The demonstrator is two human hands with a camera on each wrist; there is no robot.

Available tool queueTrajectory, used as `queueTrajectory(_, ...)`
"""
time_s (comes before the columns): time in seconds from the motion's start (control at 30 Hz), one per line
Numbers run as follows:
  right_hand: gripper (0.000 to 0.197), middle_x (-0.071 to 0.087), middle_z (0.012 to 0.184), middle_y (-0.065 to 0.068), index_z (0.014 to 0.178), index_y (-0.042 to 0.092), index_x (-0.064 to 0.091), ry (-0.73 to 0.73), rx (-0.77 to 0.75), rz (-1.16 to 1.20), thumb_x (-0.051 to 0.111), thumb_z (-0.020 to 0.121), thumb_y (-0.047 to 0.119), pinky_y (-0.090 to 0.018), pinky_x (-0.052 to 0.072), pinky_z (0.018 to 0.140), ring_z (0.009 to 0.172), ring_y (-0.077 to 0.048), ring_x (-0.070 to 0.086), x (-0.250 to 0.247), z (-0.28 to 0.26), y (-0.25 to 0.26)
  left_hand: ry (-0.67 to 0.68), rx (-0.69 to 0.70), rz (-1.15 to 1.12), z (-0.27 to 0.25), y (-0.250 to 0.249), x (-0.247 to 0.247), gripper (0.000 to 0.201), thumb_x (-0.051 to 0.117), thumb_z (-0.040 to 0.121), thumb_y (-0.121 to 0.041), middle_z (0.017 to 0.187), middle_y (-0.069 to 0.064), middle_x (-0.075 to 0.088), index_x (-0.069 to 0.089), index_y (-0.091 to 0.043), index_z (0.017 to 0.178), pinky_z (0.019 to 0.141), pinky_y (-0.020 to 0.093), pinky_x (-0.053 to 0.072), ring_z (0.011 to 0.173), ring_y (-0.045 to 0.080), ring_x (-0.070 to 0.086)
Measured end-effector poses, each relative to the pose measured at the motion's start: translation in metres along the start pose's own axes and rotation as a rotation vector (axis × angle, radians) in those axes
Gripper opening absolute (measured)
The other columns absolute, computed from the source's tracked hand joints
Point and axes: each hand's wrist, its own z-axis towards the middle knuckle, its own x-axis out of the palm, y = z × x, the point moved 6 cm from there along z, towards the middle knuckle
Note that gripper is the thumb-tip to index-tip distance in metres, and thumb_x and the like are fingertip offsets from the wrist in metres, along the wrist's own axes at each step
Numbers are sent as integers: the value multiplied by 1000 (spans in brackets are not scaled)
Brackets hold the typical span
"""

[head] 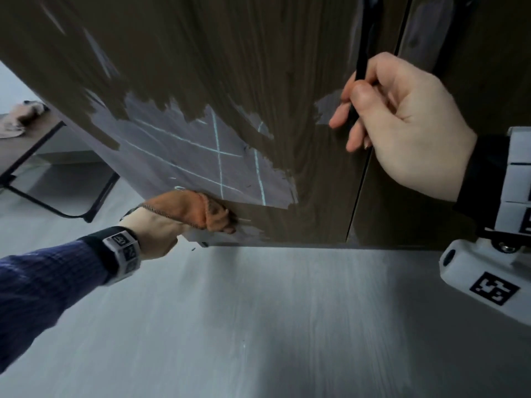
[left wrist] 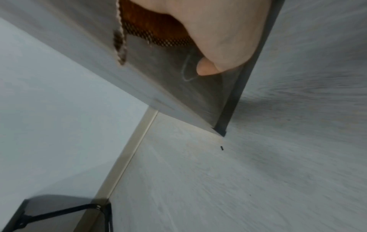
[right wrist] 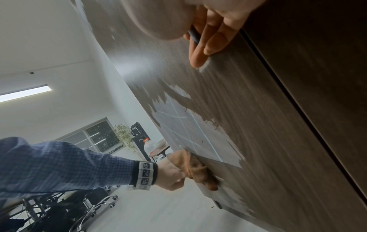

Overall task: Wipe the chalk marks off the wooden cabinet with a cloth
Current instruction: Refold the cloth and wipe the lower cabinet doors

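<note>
A dark wooden cabinet door [head: 230,53] fills the upper head view. White chalk lines [head: 218,150] cross a greyish patch low on it. My left hand [head: 161,225] grips an orange cloth [head: 189,208] and presses it against the door near its bottom edge, just below the lines. The cloth [right wrist: 194,168] and the chalk lines [right wrist: 184,125] also show in the right wrist view. The left wrist view catches the cloth [left wrist: 151,29] and a faint chalk loop [left wrist: 186,69]. My right hand [head: 402,122] is curled round the door's thin black handle [head: 361,47], higher and to the right.
A second cabinet door [head: 459,38] adjoins on the right across a narrow gap. A pale grey floor [head: 258,326] lies below. A dark table with black legs [head: 57,168] stands at the left, with another cloth [head: 23,116] on it. Office chairs [right wrist: 95,204] stand behind.
</note>
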Motion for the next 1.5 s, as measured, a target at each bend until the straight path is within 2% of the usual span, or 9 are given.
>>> queueTrajectory(0.17, 20, 72, 89, 4, 104, 15, 58, 13, 19, 12, 41, 106, 25, -15, 51, 63, 67, -13, 68, -2, -1, 0, -456, 352, 70, 60, -63, -116, 37, 60, 79, -21, 111, 18, 65, 64, -15, 115, 115, 52, 33, 113, 41, 57)
queueTrajectory(0.27, 20, 72, 88, 2, 105, 13, 58, 21, 31, 18, 41, 106, 23, -20, 52, 61, 67, -15, 69, -2, 0, -2, -543, 298, 240, 85, -66, -164, 43, 50, 91, -37, 105, 22, 69, 65, -6, 117, 111, 51, 35, 107, 41, 60)
queueTrajectory(0.4, 20, 73, 88, 0, 100, 12, 57, -27, 29, 61, 41, 106, 22, -22, 48, 63, 63, -18, 67, -4, 1, -5, -479, 272, 164, 101, -88, -123, 48, 55, 87, -43, 105, 21, 69, 69, -6, 112, 107, 49, 37, 106, 40, 60)
queueTrajectory(0.6, 23, 72, 87, 3, 103, 7, 57, -15, 25, 15, 41, 106, 23, -16, 47, 64, 64, -15, 68, -3, 0, -6, 15, 324, -36, 121, -135, 21, 58, 62, 78, -32, 134, 9, 64, 65, -11, 131, 115, 44, 36, 135, 30, 52)
queueTrajectory(0.9, 22, 72, 90, 3, 100, 11, 58, -2, 29, 51, 41, 106, 23, -19, 49, 65, 65, -15, 67, -1, 0, -4, -313, 428, -146, 79, -89, -80, 53, 62, 87, -34, 142, 12, 57, 63, -11, 135, 121, 45, 28, 137, 32, 48)
queueTrajectory(1.03, 20, 72, 91, 5, 101, 18, 57, -12, 28, 17, 40, 106, 26, -23, 49, 67, 68, -15, 68, 2, -2, -4, -559, 174, 170, 41, -34, -160, 40, 46, 93, -45, 94, 22, 69, 57, -9, 107, 102, 47, 40, 100, 37, 53)
queueTrajectory(1.2, 20, 72, 91, 3, 99, 21, 57, -54, 8, 15, 41, 105, 29, -31, 50, 70, 69, -20, 67, 1, -3, -3, -345, 50, 154, 50, -41, -99, 54, 39, 93, -51, 109, 16, 69, 67, -12, 117, 110, 50, 35, 112, 37, 58)
queueTrajectory(1.33, 20, 72, 91, 4, 102, 18, 58, -61, 2, -4, 40, 106, 27, -30, 51, 72, 70, -19, 67, 0, -4, -6, -155, 180, 13, 53, -94, -11, 57, 78, 62, -32, 117, 6, 69, 70, -20, 117, 125, 40, 15, 124, 32, 44)
queueTrajectory(1.5, 21, 71, 88, 6, 103, 15, 57, -61, -7, -6, 40, 106, 25, -15, 47, 66, 65, -14, 66, 0, -4, -5, -106, 192, 54, 53, -93, 1, 72, 71, 58, -26, 131, 5, 65, 67, -20, 130, 122, 34, 13, 130, 29, 42)
